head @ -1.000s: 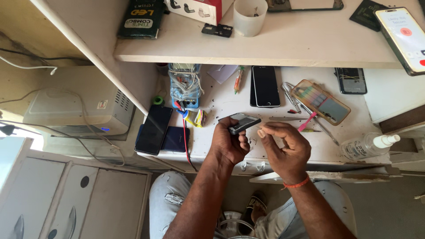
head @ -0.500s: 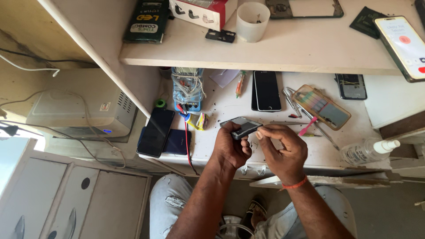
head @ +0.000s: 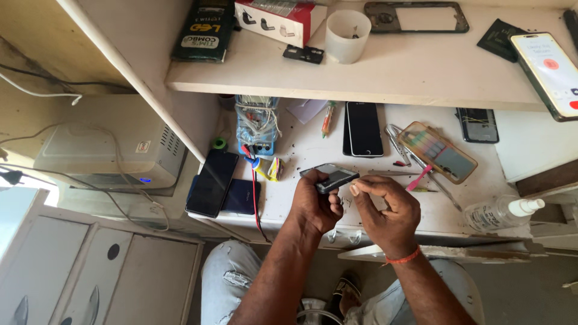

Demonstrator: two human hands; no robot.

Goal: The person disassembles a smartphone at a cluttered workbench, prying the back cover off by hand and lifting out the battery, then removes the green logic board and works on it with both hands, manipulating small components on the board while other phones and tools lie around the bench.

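Note:
My left hand point(head: 314, 204) grips a small dark phone point(head: 332, 176), held tilted just above the white workbench point(head: 301, 150). My right hand point(head: 388, 209) is right beside it, thumb and forefinger pinched together at the phone's right end; whether something tiny sits between those fingers I cannot tell. An orange band circles my right wrist. Both forearms reach up from my lap at the bottom of the view.
On the bench lie a black phone point(head: 364, 127), a phone with a coloured case point(head: 438, 150), tweezers point(head: 397, 141), a wire-wrapped blue box point(head: 257, 123), two dark phones at left point(head: 212, 182), a spray bottle point(head: 497, 212). The shelf above holds a white cup point(head: 347, 35), boxes, a lit phone point(head: 551, 69).
Both hands and the small phone have drifted slightly right and up in view. My right fingertips now sit closer against the phone's end.

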